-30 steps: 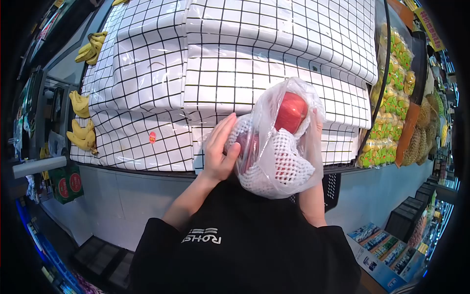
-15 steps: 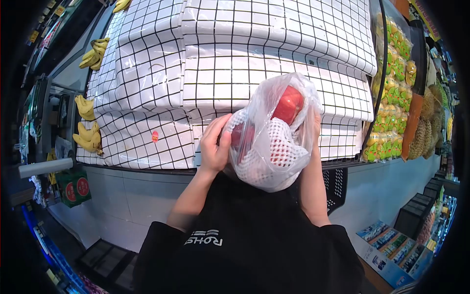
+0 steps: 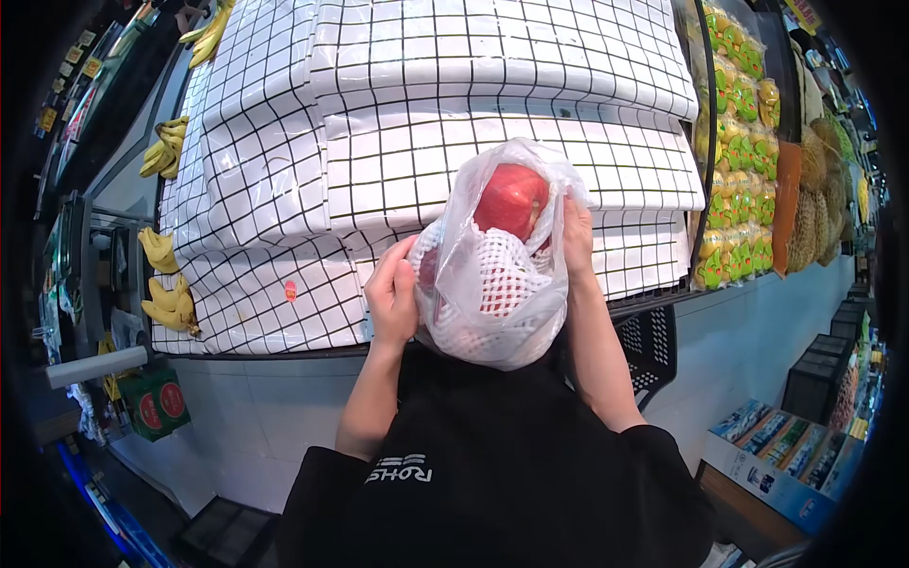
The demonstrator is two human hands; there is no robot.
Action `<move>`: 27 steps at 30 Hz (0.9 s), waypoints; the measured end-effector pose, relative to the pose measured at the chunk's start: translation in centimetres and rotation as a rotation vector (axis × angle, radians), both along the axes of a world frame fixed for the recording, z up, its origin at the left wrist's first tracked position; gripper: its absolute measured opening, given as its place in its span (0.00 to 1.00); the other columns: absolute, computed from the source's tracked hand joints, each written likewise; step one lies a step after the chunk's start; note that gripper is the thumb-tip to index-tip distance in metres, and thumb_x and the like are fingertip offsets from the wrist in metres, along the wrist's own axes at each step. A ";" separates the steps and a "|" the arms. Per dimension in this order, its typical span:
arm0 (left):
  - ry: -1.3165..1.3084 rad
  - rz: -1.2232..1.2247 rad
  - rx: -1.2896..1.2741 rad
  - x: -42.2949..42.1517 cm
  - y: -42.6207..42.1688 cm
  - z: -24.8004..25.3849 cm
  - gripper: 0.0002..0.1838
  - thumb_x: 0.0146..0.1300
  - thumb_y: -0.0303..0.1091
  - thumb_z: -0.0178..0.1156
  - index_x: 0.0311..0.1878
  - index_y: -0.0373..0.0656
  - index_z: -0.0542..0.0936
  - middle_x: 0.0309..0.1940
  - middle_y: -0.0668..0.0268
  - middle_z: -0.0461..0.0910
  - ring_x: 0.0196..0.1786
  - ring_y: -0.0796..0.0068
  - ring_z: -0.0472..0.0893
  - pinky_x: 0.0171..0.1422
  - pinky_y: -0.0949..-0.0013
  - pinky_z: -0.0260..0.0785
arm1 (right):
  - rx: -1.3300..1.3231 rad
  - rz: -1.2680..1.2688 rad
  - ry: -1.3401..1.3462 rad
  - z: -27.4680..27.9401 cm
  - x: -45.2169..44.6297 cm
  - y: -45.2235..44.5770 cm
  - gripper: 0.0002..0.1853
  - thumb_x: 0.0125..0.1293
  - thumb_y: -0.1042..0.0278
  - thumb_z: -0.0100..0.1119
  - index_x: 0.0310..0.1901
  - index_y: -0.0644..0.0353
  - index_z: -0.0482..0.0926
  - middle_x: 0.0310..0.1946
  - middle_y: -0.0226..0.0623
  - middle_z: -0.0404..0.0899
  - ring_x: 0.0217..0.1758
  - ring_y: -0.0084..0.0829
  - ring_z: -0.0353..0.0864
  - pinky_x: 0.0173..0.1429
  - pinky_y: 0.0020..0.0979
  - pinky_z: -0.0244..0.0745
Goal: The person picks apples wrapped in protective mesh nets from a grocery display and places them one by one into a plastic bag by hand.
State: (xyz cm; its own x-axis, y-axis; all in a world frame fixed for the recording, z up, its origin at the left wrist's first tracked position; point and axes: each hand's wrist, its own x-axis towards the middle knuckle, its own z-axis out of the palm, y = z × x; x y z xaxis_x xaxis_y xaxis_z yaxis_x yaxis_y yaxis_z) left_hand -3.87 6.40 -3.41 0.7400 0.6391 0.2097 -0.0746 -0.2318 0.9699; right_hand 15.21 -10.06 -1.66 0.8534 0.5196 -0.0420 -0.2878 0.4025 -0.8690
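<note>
Between my two hands is a clear plastic bag [image 3: 453,312] with its mouth open toward the top. Inside it, a red fruit [image 3: 509,201] shows bare near the opening, and another red fruit sits below it in a white foam net [image 3: 502,276]. More netted fruit is partly hidden at the bag's left side. My left hand [image 3: 392,295] is closed on the bag's left side, fingers partly behind it. With its fingers curled, my right hand [image 3: 578,237] grips the bag's right edge near the opening.
A stepped stand under checked cloth [image 3: 407,180] lies beyond the bag, with a red sticker [image 3: 290,290] on it. Bananas [image 3: 170,305] line its left edge. Packed yellow-green fruit [image 3: 734,199] and durians [image 3: 810,222] are at the right. A black perforated basket [image 3: 647,350] stands below the front edge.
The bag and both hands have shifted slightly left in view. The bag's mouth has opened wider, uncovering more of the upper red fruit. The head view has turned a little.
</note>
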 end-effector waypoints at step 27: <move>-0.012 0.055 -0.405 -1.1 2.0 -3.9 0.19 0.73 0.37 0.49 0.53 0.29 0.78 0.44 0.63 0.81 0.47 0.78 0.77 0.54 0.76 0.68 | 0.158 -0.082 0.127 -1.2 0.1 0.1 0.19 0.78 0.61 0.41 0.59 0.67 0.70 0.53 0.49 0.78 0.51 0.39 0.83 0.53 0.39 0.84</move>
